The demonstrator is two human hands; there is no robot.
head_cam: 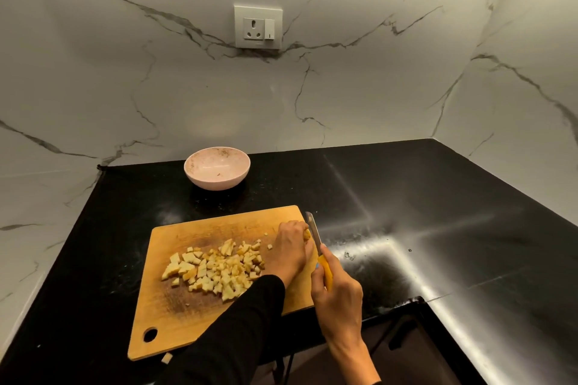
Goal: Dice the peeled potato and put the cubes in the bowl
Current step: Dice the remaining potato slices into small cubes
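Wooden cutting board (175, 300) on the black counter (406, 212). Potato cubes (215, 269) heaped at the board's centre. Pink bowl (217, 167) beyond the board, apart from it. Left hand (289, 247) curled around a potato piece (307, 234) at the board's right edge. Right hand (337, 294) grips the knife (319, 247) by its yellow handle, blade against that piece.

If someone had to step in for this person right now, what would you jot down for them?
Left hand: pinning the last potato piece at the right edge of the cutting board.
Right hand: grip on the yellow-handled knife, blade against that piece.
Done: a pile of potato cubes lies mid-board; one stray cube sits off the board's near edge.
Left: finish dicing the last piece, then move all the cubes into the pink bowl behind the board, which holds no cubes yet.
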